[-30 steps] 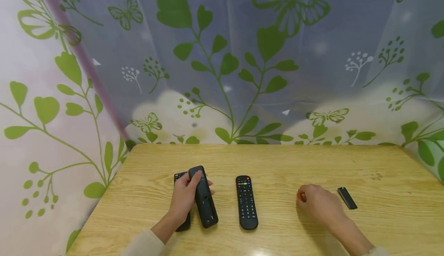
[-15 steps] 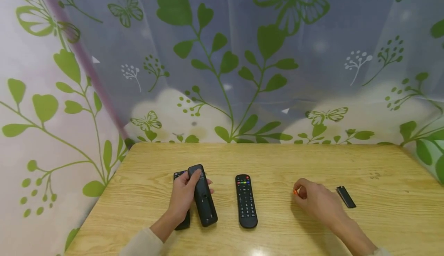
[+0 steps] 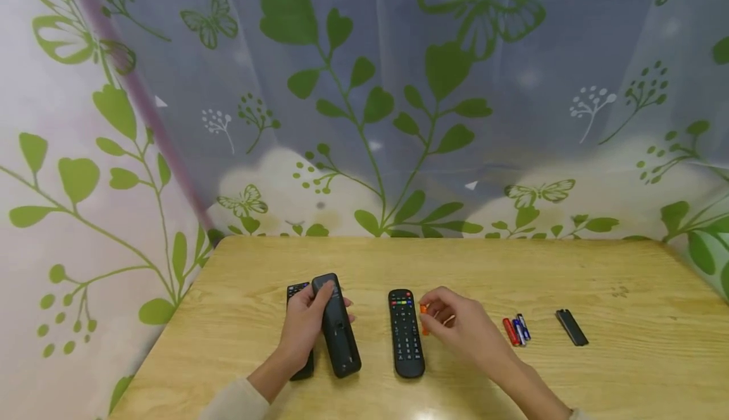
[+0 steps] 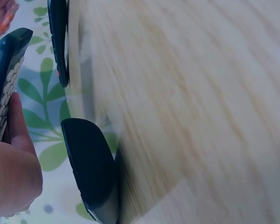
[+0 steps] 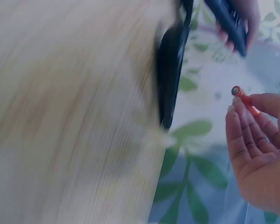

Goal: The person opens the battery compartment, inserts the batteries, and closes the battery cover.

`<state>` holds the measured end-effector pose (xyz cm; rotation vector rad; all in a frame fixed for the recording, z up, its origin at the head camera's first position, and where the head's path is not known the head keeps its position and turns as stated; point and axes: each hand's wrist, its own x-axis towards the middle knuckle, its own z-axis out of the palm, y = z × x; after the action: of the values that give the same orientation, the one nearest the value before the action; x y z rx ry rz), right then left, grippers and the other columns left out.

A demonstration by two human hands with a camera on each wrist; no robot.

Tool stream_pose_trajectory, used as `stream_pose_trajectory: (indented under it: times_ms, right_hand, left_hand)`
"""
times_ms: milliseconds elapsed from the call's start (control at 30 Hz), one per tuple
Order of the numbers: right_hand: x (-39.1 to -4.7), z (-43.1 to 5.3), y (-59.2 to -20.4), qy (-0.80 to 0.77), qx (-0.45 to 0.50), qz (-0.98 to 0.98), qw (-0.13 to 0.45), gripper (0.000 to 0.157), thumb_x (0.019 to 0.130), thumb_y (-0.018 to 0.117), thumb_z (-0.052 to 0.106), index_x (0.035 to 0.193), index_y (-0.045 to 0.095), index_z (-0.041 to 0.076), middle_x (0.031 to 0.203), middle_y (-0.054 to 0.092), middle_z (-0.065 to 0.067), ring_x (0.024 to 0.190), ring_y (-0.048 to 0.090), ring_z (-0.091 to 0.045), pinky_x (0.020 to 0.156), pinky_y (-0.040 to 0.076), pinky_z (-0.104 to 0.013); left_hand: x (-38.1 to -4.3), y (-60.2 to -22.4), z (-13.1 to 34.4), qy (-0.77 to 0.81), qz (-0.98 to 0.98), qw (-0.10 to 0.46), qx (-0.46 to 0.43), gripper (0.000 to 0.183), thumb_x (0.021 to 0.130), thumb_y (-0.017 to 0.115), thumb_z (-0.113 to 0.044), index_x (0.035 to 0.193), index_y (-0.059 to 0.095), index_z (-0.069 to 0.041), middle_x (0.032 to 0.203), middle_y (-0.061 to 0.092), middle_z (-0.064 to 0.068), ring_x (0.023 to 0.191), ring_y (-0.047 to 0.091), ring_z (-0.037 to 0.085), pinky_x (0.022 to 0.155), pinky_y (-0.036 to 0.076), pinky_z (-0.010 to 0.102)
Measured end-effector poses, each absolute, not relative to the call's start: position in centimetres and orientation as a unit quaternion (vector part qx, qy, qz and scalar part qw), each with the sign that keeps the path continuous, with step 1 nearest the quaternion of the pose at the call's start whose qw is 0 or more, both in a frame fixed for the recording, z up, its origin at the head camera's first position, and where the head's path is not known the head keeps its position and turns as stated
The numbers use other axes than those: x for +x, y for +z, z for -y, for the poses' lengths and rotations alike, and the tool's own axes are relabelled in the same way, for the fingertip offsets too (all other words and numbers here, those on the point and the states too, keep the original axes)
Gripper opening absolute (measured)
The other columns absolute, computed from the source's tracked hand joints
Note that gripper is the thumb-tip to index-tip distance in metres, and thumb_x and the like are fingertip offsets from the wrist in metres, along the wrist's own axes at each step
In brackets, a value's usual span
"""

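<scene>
My left hand (image 3: 302, 322) grips a black remote control (image 3: 337, 328), its back turned up and the battery bay uncovered; in the left wrist view its button side (image 4: 8, 88) faces down. My right hand (image 3: 464, 322) pinches an orange battery (image 3: 424, 320) between thumb and fingertips, just right of a second remote control (image 3: 407, 338) lying buttons up. The battery's end (image 5: 236, 91) shows in the right wrist view. A third remote control (image 3: 302, 369) lies partly hidden beneath my left hand.
Right of my right hand lie a red battery (image 3: 510, 331) and blue-and-white batteries (image 3: 521, 330). Farther right is a black battery cover (image 3: 572, 327). The wooden table (image 3: 455, 262) meets a leaf-patterned cloth (image 3: 364, 123) at its back edge.
My right hand has moved left with the orange battery, from beside the battery cover to the middle remote. The batteries it hid are uncovered. My left hand keeps its hold on the remote.
</scene>
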<state>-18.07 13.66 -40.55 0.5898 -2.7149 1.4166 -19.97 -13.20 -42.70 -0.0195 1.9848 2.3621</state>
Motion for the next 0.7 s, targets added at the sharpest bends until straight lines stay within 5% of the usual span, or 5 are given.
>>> stream_pose_trajectory:
  times_ms: [467, 700]
  right_hand:
    - [-16.7, -6.2, -41.0, 0.531, 0.252, 0.809, -0.003, 0.016, 0.091, 0.067, 0.026, 0.102, 0.064, 0.014, 0.086, 0.064, 0.011, 0.075, 0.061, -0.006, 0.065, 0.054, -0.025]
    - [-16.5, -5.2, -41.3, 0.52, 0.27, 0.811, 0.005, 0.013, 0.09, 0.068, 0.02, 0.099, 0.064, 0.012, 0.085, 0.065, 0.011, 0.074, 0.061, -0.003, 0.065, 0.054, -0.021]
  left_hand:
    - [-19.7, -42.5, 12.9, 0.728, -0.684, 0.029, 0.028, 0.056, 0.099, 0.051, -0.04, 0.123, 0.048, 0.011, 0.1, 0.067, 0.021, 0.083, 0.069, 0.034, 0.074, 0.058, 0.036]
    - [-19.7, -42.5, 12.7, 0.697, -0.717, 0.02, 0.024, 0.057, 0.097, 0.052, -0.046, 0.115, 0.056, 0.008, 0.095, 0.069, 0.013, 0.076, 0.067, 0.022, 0.062, 0.057, 0.028]
